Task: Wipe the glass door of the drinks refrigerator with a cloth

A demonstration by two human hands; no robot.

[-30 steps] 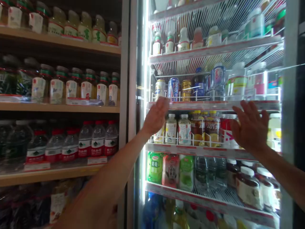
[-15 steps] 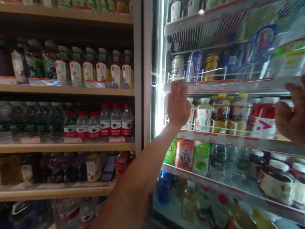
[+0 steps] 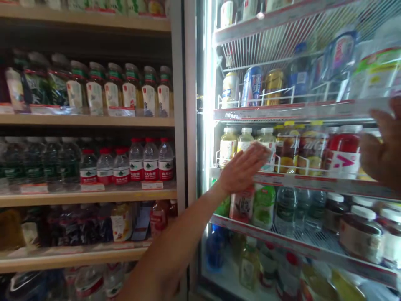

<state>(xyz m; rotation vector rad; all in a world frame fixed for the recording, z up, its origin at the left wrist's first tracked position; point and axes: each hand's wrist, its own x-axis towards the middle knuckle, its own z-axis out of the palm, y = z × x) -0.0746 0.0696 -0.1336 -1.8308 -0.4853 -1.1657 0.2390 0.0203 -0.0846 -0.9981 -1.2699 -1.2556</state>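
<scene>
My left hand [image 3: 242,169] lies flat with fingers stretched out against the lit drinks cooler, in front of the pale tea bottles [image 3: 244,144] on the middle wire shelf [image 3: 300,180]. It holds nothing. My right hand [image 3: 380,152] is at the right edge, fingers apart, near a red-labelled bottle [image 3: 343,152] and the shelf rail above it [image 3: 294,112]. Cans [image 3: 252,85] stand on that upper shelf. Green and pink juice bottles [image 3: 265,205] sit on the shelf below my left hand.
To the left stand open wooden shelves [image 3: 87,194] with rows of red-capped water bottles [image 3: 150,161] and tea bottles [image 3: 125,90]. A grey cooler frame [image 3: 181,125] divides the shelves from the cooler. Jars [image 3: 360,232] fill the lower right shelf.
My left hand has dropped from the upper shelf rail to the middle shelf and tilted to the right. My right hand has stayed at the right edge.
</scene>
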